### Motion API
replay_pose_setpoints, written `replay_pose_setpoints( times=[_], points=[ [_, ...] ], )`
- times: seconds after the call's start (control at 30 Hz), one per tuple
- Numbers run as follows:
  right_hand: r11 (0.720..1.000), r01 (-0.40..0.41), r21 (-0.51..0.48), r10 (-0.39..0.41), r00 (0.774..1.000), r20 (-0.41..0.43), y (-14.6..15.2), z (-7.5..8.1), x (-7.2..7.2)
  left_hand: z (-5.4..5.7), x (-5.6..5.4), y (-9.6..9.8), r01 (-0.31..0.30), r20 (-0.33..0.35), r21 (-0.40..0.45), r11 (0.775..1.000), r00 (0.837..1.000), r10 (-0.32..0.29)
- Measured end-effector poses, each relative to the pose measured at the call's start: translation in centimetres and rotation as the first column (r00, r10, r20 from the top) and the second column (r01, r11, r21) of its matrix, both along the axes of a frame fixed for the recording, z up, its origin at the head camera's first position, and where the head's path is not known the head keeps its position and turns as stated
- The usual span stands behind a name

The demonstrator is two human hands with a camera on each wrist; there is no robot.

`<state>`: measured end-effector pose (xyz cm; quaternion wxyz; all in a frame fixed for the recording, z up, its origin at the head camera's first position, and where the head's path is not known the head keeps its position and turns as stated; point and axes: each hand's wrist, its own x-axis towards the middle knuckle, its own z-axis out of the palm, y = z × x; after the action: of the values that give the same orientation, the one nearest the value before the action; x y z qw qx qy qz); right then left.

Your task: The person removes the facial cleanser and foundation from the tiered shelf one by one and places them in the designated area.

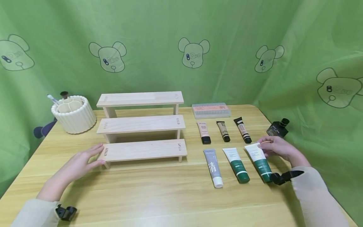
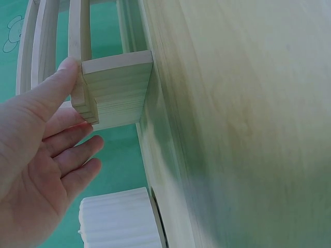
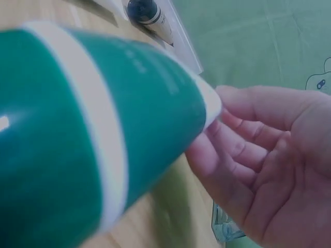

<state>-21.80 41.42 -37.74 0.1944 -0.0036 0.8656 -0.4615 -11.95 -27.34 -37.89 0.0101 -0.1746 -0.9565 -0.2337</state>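
Note:
A three-tier pale wooden display stand (image 1: pixel 141 123) stands left of the middle of the table. My left hand (image 1: pixel 77 162) is at the left end of its lowest step (image 1: pixel 144 149); in the left wrist view the thumb (image 2: pixel 61 82) and forefinger pinch the end of that board. On the right, my right hand (image 1: pixel 279 149) pinches the white upper end of a green-and-white squeeze tube (image 1: pixel 258 160) between thumb and fingers. The tube's green cap end fills much of the right wrist view. Beside it lie another green-and-white tube (image 1: pixel 236 165) and a grey-blue tube (image 1: pixel 213 168).
Three small cosmetic tubes, a pink one (image 1: pixel 203 132), a beige one (image 1: pixel 223 131) and a black-ended one (image 1: pixel 242 130), lie behind. A clear flat box (image 1: pixel 211 110) is at the back, a dark bottle (image 1: pixel 277 128) at the right edge. A white ribbed brush holder (image 1: pixel 74 118) stands back left.

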Motion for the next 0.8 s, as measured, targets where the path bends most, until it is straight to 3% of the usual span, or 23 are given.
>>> replay_pose_setpoints(
  times=[0.37,0.67,0.8],
  points=[
    [1.0,0.009,0.006,-0.009,0.998,0.064,0.5,-0.5,-0.5,-0.2,-0.1,0.0,0.0,0.0,0.01,1.0,1.0,0.0],
    [0.998,-0.062,-0.016,0.063,0.991,0.121,1.0,-0.6,-0.3,-0.1,-0.1,0.2,0.001,-0.002,0.008,1.0,1.0,-0.001],
    [0.999,-0.053,-0.002,0.052,0.989,0.138,1.2,-0.6,-0.3,-0.2,-0.1,0.2,0.004,-0.01,0.003,1.0,1.0,-0.004]
  ],
)
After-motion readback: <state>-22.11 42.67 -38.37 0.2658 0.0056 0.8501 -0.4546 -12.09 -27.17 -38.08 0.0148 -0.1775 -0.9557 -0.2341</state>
